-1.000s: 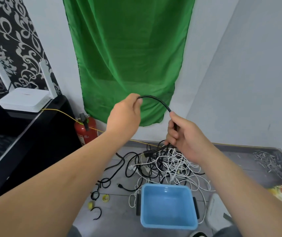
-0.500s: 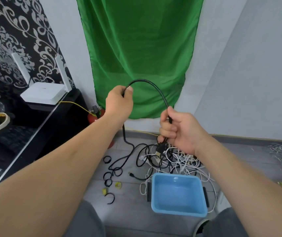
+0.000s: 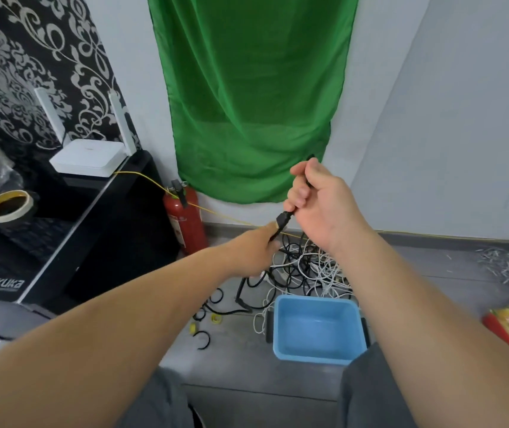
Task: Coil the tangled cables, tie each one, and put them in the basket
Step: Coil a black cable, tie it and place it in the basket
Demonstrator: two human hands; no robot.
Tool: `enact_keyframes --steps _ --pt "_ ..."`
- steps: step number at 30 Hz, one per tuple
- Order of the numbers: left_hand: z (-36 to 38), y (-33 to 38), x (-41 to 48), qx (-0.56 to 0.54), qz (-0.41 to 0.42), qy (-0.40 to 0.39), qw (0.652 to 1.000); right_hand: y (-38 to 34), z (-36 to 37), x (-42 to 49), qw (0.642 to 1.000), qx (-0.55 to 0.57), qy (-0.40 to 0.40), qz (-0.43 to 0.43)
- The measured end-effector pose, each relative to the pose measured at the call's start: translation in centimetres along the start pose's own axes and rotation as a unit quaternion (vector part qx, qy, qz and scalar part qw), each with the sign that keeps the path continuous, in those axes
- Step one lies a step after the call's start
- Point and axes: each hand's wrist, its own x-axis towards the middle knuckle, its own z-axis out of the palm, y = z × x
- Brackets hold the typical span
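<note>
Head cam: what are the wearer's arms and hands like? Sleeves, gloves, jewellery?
The left forearm and right forearm are bare to the frame edge; no sleeves show. The left hand and right hand show no gloves, rings, watch or bands. Grey trousers at the bottom.

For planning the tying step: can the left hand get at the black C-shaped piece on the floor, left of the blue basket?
Probably yes. The black C-shaped piece lies uncovered on bare floor. But the left hand holds the black cable, so it must let go first.
</note>
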Motion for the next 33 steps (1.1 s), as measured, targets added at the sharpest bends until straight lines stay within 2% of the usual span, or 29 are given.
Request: enact_keyframes --steps 4,8,10,14,18,21,25,28,30,33 --pt "0.9 -0.2 0.1 0.000 0.016 -0.018 1.000 -0.4 -2.0 1.3 0.997 -0.026 0.056 -0.044" --pt "2.2 0.9 -0.1 0.097 0.074 -0.033 0.992 -0.1 -2.8 2.1 0.996 -0.028 0.068 -0.043" --pt "2.2 1.4 0.2 0.131 0.080 -0.021 0.988 0.0 -3.1 2.5 0.992 -0.106 0.064 -0.036" --pt "-1.0 2.1 1.0 0.190 0.104 0.065 0.974 -0.2 -4.2 2.7 0.942 -0.328 0.056 -0.041" --pt "-4.5 0.9 1.5 0.172 0.129 0.100 0.972 -1.3 -5.6 2.7 0.926 -0.376 0.032 -0.006" --pt "-6.7 -0.4 2.1 0.135 0.169 0.147 0.965 -1.2 -6.2 2.6 0.901 -0.433 0.007 0.040" --pt "-7.4 -0.3 3.2 0.098 0.216 0.286 0.929 -1.1 -5.8 2.5 0.898 -0.437 0.010 0.056" --pt "-7.5 0.7 3.7 0.096 0.197 0.365 0.905 -0.9 -5.3 2.2 0.888 -0.450 -0.025 0.087" --pt "-7.6 1.2 4.0 0.070 0.175 0.386 0.903 -0.8 -5.0 2.1 0.901 -0.416 -0.052 0.109" --pt "-7.5 1.6 4.9 0.014 0.170 0.373 0.912 -1.0 -4.3 1.9 0.925 -0.327 -0.094 0.169"
